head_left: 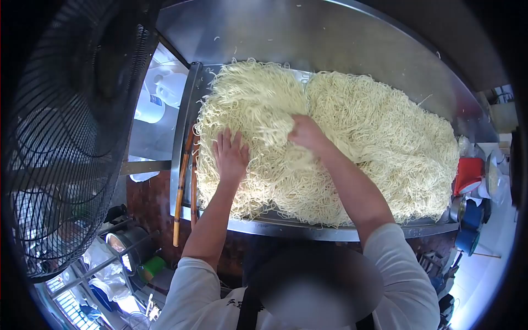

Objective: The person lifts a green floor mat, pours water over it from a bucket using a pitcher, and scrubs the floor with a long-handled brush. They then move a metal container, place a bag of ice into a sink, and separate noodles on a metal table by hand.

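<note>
A thick heap of pale noodles (pixel 379 143) covers most of a metal worktable (pixel 330 235). My left hand (pixel 231 158) lies on the left part of the heap, fingers spread and pointing away from me. Near the middle, my right hand (pixel 306 132) is closed on a bunch of noodles; its fingertips are hidden, and the strands beside it are smeared by motion. Two long bamboo sticks (pixel 181 199) rest along the table's left edge, close to my left hand.
A large wire-caged fan (pixel 82 137) stands at the left. White plastic jugs (pixel 149 108) sit beyond the table's left edge. A metal backsplash (pixel 330 36) rises behind the noodles. At the right end are a red container (pixel 468 173) and blue containers (pixel 471 220).
</note>
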The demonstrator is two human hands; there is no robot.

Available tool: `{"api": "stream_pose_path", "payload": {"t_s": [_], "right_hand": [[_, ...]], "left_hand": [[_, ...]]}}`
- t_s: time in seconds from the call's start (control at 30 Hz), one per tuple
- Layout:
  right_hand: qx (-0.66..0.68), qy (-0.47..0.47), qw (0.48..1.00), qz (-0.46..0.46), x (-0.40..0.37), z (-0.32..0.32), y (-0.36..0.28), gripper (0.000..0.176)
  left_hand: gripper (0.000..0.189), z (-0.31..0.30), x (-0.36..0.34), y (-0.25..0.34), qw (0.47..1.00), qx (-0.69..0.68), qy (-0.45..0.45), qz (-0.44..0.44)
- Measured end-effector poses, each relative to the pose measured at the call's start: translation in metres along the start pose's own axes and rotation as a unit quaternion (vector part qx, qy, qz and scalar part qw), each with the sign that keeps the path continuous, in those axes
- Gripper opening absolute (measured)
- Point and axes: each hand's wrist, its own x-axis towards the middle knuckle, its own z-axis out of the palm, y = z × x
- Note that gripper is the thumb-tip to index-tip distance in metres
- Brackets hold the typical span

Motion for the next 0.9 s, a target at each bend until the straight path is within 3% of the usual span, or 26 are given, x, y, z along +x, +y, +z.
{"api": "stream_pose_path", "payload": {"t_s": [0.07,0.13,0.17,0.23,0.3,0.33,0.37,0.4,0.47,0.5,0.53,0.6,0.7,0.77,0.83,0.9], "right_hand": [[0.226,-0.034,0.970,0.083,-0.025,-0.035,-0.020,0.050],[0.145,0.108,0.981,0.073,-0.017,-0.084,-0.056,0.049],[0.134,0.224,0.965,-0.008,-0.034,-0.138,-0.111,0.045],[0.141,0.321,0.918,-0.185,-0.006,-0.177,-0.119,0.037],[0.285,0.325,0.891,-0.137,-0.007,-0.190,-0.154,0.034],[0.285,0.326,0.892,-0.133,-0.004,-0.185,-0.145,0.034],[0.125,0.179,0.970,-0.102,0.006,-0.171,-0.128,0.038],[-0.040,0.022,0.997,-0.067,0.014,-0.153,-0.114,0.042],[-0.060,0.137,0.983,-0.104,-0.035,-0.089,-0.070,0.056],[-0.075,0.003,0.997,-0.024,-0.072,-0.082,-0.066,0.069],[-0.092,0.019,0.996,-0.004,-0.105,-0.057,-0.056,0.076],[-0.116,-0.034,0.987,0.106,-0.146,-0.032,-0.066,0.074],[-0.124,-0.059,0.983,0.121,-0.108,0.028,-0.025,0.076],[0.111,0.065,0.973,0.191,-0.066,0.048,-0.011,0.062],[0.068,0.156,0.985,-0.002,-0.047,0.054,0.000,0.033],[0.184,0.112,0.966,0.140,-0.064,0.043,-0.011,0.032]], "left_hand": [[0.051,-0.001,-0.007,-0.002,0.999,-0.016,0.024,-0.025],[0.054,-0.005,-0.001,0.002,0.998,-0.028,0.027,-0.044],[0.057,-0.006,0.000,0.004,0.997,-0.035,0.025,-0.060],[0.061,-0.004,0.004,0.006,0.997,-0.020,0.022,-0.067],[0.060,-0.003,0.006,0.007,0.997,-0.017,0.023,-0.078],[0.057,-0.004,0.005,0.007,0.996,-0.021,0.011,-0.089],[0.057,-0.003,0.003,0.007,0.996,-0.023,0.007,-0.087],[0.056,-0.002,0.003,0.005,0.997,-0.005,0.005,-0.082],[0.054,-0.004,0.001,0.003,0.996,-0.013,-0.008,-0.090],[0.055,-0.010,0.002,0.004,0.994,-0.052,-0.016,-0.092],[0.055,-0.012,0.006,0.000,0.992,-0.091,-0.002,-0.082],[0.061,-0.022,0.028,0.011,0.984,-0.163,0.072,-0.021],[0.069,-0.019,0.066,0.053,0.990,-0.131,0.043,0.017],[0.065,-0.008,0.087,0.077,0.994,0.000,-0.103,-0.020],[0.049,0.009,0.110,0.077,0.992,-0.042,-0.112,-0.052],[0.049,0.005,0.115,0.066,0.983,-0.168,-0.069,-0.027]]}}
